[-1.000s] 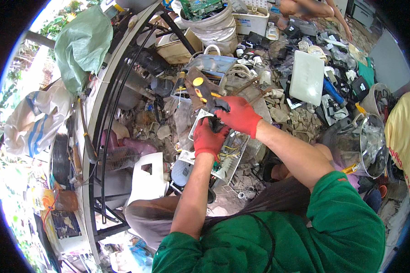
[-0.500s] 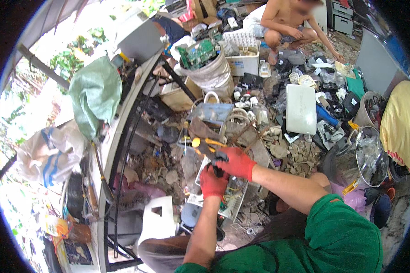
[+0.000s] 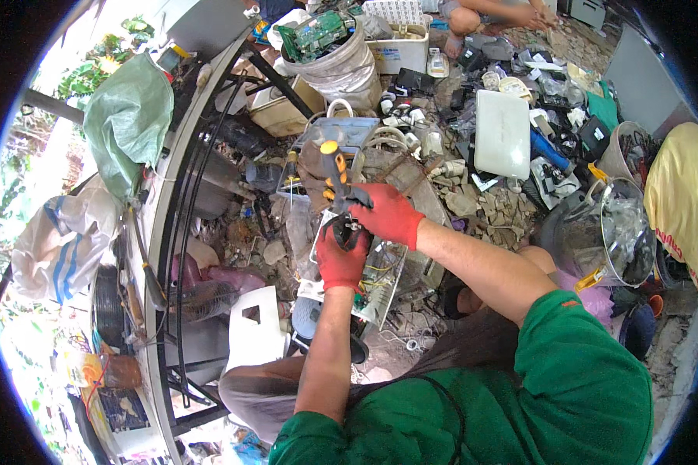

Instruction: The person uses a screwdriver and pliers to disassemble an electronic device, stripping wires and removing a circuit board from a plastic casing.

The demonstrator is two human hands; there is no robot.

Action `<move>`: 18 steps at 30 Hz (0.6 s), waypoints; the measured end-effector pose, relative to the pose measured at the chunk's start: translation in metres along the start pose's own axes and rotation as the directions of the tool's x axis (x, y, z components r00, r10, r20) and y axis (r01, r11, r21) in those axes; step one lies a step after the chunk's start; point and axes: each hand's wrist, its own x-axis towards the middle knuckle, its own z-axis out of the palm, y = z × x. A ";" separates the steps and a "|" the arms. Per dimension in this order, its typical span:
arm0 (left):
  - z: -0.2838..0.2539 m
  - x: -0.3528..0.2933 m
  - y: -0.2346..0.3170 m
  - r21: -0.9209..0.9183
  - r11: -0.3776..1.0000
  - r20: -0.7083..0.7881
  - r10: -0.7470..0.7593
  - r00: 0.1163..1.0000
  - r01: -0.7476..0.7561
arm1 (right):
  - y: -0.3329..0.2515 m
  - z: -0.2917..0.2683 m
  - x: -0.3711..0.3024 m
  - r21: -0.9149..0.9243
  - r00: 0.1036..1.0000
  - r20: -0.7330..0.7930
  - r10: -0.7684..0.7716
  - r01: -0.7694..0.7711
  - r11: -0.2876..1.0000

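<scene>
Both my hands wear red gloves and meet in front of me. My left hand is closed around a small black part with a bit of bright metal showing. Just above it, my right hand grips a hand tool with a black-and-yellow handle that points away from me. Its working end is hidden by my fingers, so its exact kind is unclear. Beneath my hands lies an opened white casing with wires and a circuit board in it.
A black-framed table runs along the left. Ahead stand a bucket of green circuit boards and a blue-grey tray. A white flat panel lies on scrap at the right, near a clear bucket. Another person's hand shows at the far right.
My view has shifted, and things ahead sit higher in it. The tool in my right hand has swung more upright. The black part stays in my left hand.
</scene>
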 end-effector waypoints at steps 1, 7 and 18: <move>-0.001 0.001 -0.002 -0.033 0.999 -0.004 -0.011 1.000 0.011 | -0.002 0.000 0.002 0.019 0.999 -0.042 -0.015 0.016 1.000; 0.000 0.000 -0.012 -0.080 0.997 -0.064 -0.020 0.998 0.015 | -0.007 -0.007 0.009 0.270 0.999 -0.045 0.017 -0.004 0.963; -0.008 -0.002 -0.020 -0.505 0.859 -0.054 -0.126 0.991 0.082 | -0.016 -0.011 0.011 0.683 0.989 -0.072 0.128 -0.045 0.729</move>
